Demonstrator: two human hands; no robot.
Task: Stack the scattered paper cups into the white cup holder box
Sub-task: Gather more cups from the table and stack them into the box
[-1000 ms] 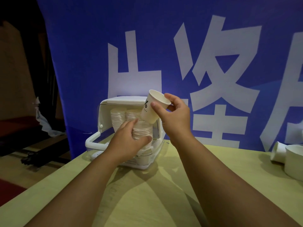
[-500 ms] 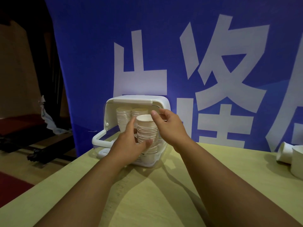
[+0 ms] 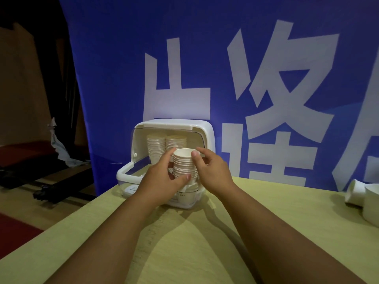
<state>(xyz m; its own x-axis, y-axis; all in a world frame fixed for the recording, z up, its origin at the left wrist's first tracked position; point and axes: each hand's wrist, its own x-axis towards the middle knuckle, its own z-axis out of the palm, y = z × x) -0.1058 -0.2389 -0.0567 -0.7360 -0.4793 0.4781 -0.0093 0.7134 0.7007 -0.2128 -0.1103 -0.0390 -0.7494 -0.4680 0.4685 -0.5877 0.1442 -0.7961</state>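
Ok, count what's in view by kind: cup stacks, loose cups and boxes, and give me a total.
Cup stacks: 3
Loose cups: 2
White cup holder box: 1
Total: 6

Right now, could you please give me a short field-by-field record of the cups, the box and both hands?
Container: white cup holder box on the table, door open
In hand: front stack of nested cups, upright at the box's opening
Stored: two back stacks inside the box
Left: left hand grips the front stack low down
Right: right hand holds the front stack's top, thumb at the rim
Remaining: loose cups at the table's far right
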